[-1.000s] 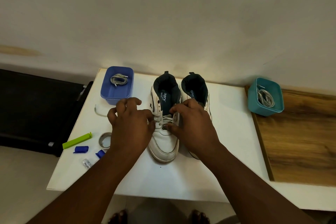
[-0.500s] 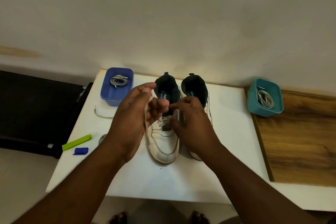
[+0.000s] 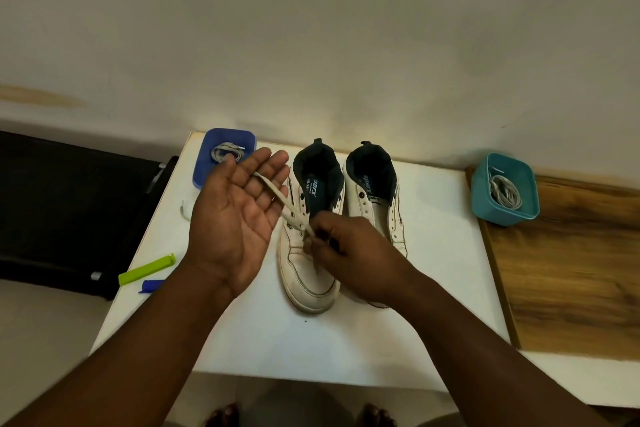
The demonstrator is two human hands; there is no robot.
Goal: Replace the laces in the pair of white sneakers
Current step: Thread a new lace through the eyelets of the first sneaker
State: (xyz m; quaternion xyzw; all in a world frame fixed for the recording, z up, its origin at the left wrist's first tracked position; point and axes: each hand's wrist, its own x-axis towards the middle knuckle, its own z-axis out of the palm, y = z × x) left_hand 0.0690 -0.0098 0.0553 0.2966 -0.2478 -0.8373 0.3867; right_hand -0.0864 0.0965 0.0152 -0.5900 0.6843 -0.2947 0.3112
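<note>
Two white sneakers stand side by side, toes toward me, on a white table [image 3: 277, 340]. My left hand [image 3: 235, 218] is raised palm up beside the left sneaker [image 3: 304, 274], fingers nearly straight, and a white lace [image 3: 277, 194] runs across its fingers. The lace slants down to the left sneaker's lower eyelets. There my right hand [image 3: 353, 253] pinches it, covering the vamp. The right sneaker [image 3: 370, 191] shows bare eyelets with no lace.
A blue tub [image 3: 207, 163] with a coiled grey lace sits at the table's back left. A teal tub [image 3: 485, 198] with laces sits on a wooden board [image 3: 571, 270] at the right. A green clip [image 3: 145, 269] and a blue cap [image 3: 150, 285] lie near the left edge.
My left hand has lifted from the sneaker, turned palm up and drawn the lace up and to the left. My right hand has stayed at the eyelets.
</note>
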